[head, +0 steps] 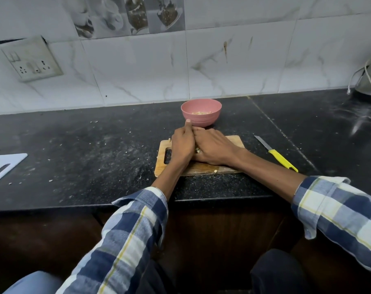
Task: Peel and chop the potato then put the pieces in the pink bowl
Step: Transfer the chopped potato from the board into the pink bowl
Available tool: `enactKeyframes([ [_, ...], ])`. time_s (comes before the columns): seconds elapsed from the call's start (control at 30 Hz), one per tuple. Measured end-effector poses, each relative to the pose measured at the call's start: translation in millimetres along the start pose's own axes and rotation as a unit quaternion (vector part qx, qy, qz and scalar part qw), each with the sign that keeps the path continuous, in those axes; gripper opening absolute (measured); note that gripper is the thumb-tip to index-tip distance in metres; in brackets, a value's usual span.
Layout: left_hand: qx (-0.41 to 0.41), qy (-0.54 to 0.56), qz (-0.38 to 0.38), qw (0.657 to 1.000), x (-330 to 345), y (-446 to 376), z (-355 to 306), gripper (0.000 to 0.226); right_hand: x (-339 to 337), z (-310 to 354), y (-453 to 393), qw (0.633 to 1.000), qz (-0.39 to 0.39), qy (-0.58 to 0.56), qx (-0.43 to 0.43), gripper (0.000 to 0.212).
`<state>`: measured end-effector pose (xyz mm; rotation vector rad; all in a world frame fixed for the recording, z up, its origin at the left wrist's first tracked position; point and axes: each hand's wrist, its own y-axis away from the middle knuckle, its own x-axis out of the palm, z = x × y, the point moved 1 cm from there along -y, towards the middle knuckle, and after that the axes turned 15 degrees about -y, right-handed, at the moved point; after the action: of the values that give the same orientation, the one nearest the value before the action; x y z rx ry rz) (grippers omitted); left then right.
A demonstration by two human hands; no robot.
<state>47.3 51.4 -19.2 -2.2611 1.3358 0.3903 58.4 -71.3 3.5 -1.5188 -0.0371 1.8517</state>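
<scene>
Head view: left hand (181, 146) and right hand (214, 148) cupped together on wooden cutting board (233, 141), fingers curled around chopped potato pieces (197, 150) (only a few bits visible between palms). Pink bowl (201, 112) just behind board, more pieces inside. Yellow-handled knife (275, 153) lying on black countertop (74, 155), right of board.
</scene>
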Motion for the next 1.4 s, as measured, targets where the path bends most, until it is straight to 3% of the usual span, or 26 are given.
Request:
enactKeyframes([
  [0.2,-0.018,0.03,-0.001,0.999,-0.8,0.3,0.5,0.058,2.5,0.7,-3.0,1.0,0.0,-0.023,0.0,0.044],
  [0.3,-0.029,0.069,0.001,0.997,-4.2,3.1,-0.9,0.053,0.5,-3.0,-5.4,0.996,0.002,-0.086,0.008,0.035],
  [0.4,-0.047,0.105,0.001,0.993,-6.7,1.4,0.0,0.059,-2.4,-7.2,-9.3,0.985,-0.02,-0.167,0.037,0.039],
  [0.6,-0.044,0.118,0.015,0.992,-6.8,0.4,1.6,0.06,-6.7,-12.4,-15.8,0.955,-0.055,-0.279,0.083,0.014],
  [0.87,-0.066,0.238,0.026,0.969,-9.9,3.2,-4.9,0.056,-23.0,-23.5,-27.2,0.907,-0.077,-0.372,0.183,0.021],
  [1.1,-0.052,0.218,0.03,0.974,-13.2,-4.4,-6.3,0.055,-26.6,-31.5,-21.9,0.889,-0.065,-0.398,0.216,0.024],
  [1.4,-0.089,0.24,0.035,0.966,-13.5,-16.4,-4.4,0.058,-54.5,-35.6,-27.3,0.804,-0.102,-0.508,0.292,0.021],
])
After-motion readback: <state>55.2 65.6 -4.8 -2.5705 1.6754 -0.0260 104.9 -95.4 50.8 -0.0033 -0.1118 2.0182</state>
